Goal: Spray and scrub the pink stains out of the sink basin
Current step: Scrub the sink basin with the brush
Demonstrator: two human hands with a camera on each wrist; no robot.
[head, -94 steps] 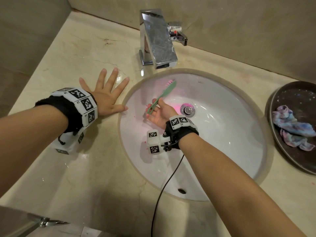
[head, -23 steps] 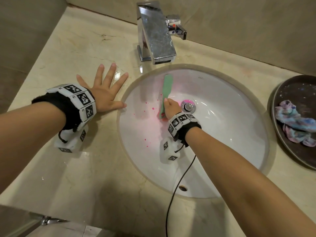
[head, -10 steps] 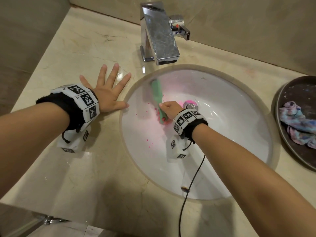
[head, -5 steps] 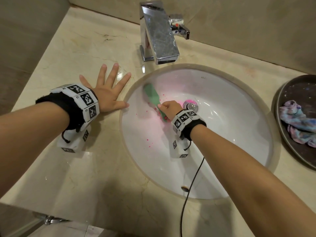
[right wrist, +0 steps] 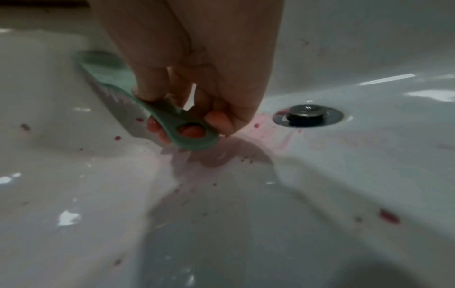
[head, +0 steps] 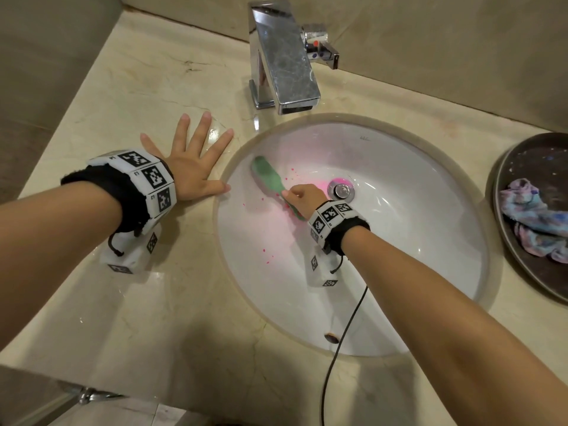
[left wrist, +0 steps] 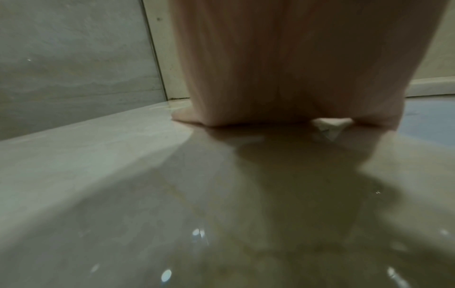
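My right hand [head: 302,196] grips the handle of a green scrub brush [head: 267,175] inside the white sink basin [head: 399,241]. The brush head lies against the basin's left wall, pointing up-left. In the right wrist view my fingers [right wrist: 216,120] curl round the brush handle [right wrist: 187,132], bristles down on the porcelain. A pale pink smear [head: 276,219] and small pink spots [head: 267,256] mark the basin left of the drain [head: 340,189]. My left hand [head: 193,167] lies flat with fingers spread on the marble counter [head: 138,318], just left of the basin rim.
A chrome faucet [head: 282,56] stands behind the basin. At the right edge a dark round tray [head: 522,287] holds a crumpled stained cloth [head: 534,219]. A black cable [head: 344,333] runs from my right wrist over the basin's front. Walls close off the back and left.
The brush head has swept from pointing toward the faucet to the basin's left wall, and my right hand shifted slightly with it. The left hand has stayed flat on the counter.
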